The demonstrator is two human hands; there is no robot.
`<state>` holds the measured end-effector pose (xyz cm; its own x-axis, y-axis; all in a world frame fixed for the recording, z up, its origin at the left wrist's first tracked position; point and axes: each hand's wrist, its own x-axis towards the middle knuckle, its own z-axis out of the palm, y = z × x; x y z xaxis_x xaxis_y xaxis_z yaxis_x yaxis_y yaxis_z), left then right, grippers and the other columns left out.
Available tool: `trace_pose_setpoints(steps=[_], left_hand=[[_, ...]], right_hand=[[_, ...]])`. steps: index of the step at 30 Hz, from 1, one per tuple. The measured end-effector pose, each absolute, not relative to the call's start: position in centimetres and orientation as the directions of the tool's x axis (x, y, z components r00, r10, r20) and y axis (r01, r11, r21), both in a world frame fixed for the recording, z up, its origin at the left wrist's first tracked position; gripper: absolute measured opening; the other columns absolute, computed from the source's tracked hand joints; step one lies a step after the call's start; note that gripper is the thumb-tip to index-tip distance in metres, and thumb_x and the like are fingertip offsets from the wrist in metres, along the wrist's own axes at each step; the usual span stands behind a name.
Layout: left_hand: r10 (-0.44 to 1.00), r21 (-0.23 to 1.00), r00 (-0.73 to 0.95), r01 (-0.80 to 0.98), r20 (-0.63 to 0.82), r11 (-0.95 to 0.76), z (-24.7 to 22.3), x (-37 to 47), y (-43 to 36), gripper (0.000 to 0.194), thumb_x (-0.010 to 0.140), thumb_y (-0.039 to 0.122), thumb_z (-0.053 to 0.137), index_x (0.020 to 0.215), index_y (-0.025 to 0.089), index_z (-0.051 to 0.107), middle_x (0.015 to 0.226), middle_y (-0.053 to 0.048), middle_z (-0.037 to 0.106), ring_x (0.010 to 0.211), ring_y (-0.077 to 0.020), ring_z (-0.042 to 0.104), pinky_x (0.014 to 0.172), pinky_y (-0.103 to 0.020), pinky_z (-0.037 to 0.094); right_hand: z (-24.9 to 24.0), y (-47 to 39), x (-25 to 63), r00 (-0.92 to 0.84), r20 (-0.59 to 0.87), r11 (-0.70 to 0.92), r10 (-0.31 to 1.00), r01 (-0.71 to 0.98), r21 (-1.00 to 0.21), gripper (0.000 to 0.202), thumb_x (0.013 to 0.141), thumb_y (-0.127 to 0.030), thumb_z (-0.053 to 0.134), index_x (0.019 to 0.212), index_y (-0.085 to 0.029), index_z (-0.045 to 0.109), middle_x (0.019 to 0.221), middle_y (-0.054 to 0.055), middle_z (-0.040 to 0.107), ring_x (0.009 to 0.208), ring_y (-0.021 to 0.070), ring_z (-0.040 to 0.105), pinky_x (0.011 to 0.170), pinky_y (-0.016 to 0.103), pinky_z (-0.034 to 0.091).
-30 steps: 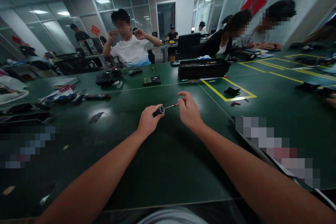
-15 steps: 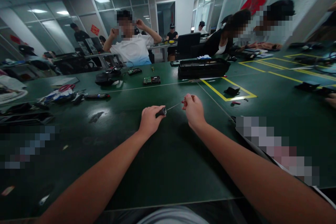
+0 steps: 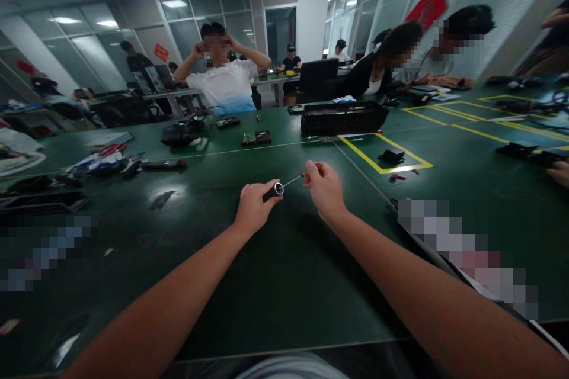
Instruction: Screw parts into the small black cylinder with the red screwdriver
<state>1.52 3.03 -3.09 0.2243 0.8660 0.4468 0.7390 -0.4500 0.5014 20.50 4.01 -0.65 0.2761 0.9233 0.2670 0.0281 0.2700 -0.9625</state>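
Note:
My left hand (image 3: 255,207) is closed around a short dark tube (image 3: 276,189), whose round, pale-rimmed end faces right and towards me. Most of the tube's body is hidden by the fingers and palm. Between the thumb and fingers of my right hand (image 3: 326,189) is a small thin-shafted screwdriver (image 3: 292,180), reddish where it is gripped. Its metal shaft slants down to the left, and the tip meets the tube's open end. How deep the tip reaches inside, I cannot tell. Both hands are above the green table (image 3: 267,284).
A long black open case (image 3: 344,118) lies ahead, left of a small black part (image 3: 391,156) inside yellow tape. Circuit boards (image 3: 256,138) and a black pen-shaped tool (image 3: 163,164) lie further left. A person (image 3: 224,80) sits opposite; others are at the right.
My right hand has moved slightly left, bringing the screwdriver closer to the tube. The tube's end has turned a little more towards me. My left hand has barely moved.

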Motion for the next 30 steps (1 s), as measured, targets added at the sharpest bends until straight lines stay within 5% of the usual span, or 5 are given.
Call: trace_pose_setpoints(steps=[8,21,26,30], left_hand=[[0.870,0.499,0.227,0.744,0.437,-0.445,-3.0,1.5,3.0,0.042,0.090,0.030,0.074,0.131,0.030,0.064,0.117,-0.002,0.071,0.107,-0.0253,0.061,0.099,-0.045,0.041],[0.885,0.520,0.200,0.746,0.421,-0.416,-2.8,1.4,2.8,0.040,0.090,0.026,0.072,0.129,0.030,0.065,0.124,-0.003,0.070,0.119,-0.0260,0.059,0.110,-0.049,0.038],[0.883,0.509,0.214,0.750,0.418,-0.423,-2.7,1.6,2.8,0.040,0.088,0.024,0.073,0.127,0.030,0.066,0.122,-0.003,0.071,0.117,-0.0260,0.061,0.108,-0.048,0.040],[0.881,0.532,0.183,0.737,0.437,-0.417,-2.7,1.5,2.8,0.041,0.088,0.022,0.073,0.128,0.027,0.066,0.120,-0.004,0.071,0.111,-0.0255,0.063,0.102,-0.045,0.045]], right_hand=[[0.3,3.1,20.6,0.240,0.326,0.292,0.914,0.165,-0.942,0.035,0.093,-0.051,0.056,0.075,-0.021,0.060,0.064,0.000,0.062,0.059,0.0158,0.057,0.060,0.032,0.043],[0.1,3.3,20.4,0.156,0.302,0.301,0.940,0.033,-0.953,0.018,0.089,-0.041,0.056,0.090,-0.024,0.060,0.070,-0.003,0.056,0.059,0.0152,0.051,0.058,0.030,0.042],[0.2,2.9,20.2,0.190,0.357,0.327,0.914,0.174,-0.929,0.036,0.095,-0.053,0.048,0.079,-0.023,0.059,0.073,0.001,0.061,0.067,0.0182,0.056,0.065,0.033,0.042],[-0.1,3.1,20.4,0.180,0.377,0.337,0.909,0.216,-0.916,0.023,0.095,-0.039,0.046,0.095,-0.024,0.063,0.081,0.002,0.065,0.074,0.0198,0.059,0.068,0.033,0.042]])
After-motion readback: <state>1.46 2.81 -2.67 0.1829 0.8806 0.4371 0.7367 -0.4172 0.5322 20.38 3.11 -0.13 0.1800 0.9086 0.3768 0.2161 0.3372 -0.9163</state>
